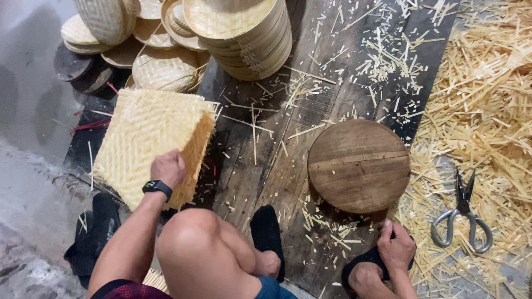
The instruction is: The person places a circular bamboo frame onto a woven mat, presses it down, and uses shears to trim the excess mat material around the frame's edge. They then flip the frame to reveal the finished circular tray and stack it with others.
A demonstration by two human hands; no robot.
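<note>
I see no packages, labels or signs anywhere. The one screen is the small dark rectangular face of the black smartwatch on the left wrist, lower left of the frame; it looks blank from here.

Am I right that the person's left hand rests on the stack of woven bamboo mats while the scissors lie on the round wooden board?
Not quite. The head view shows the scissors lying on the bamboo offcuts to the right of the round wooden board, not on it. The rest holds: the left hand rests on the stack of woven bamboo mats.
</note>
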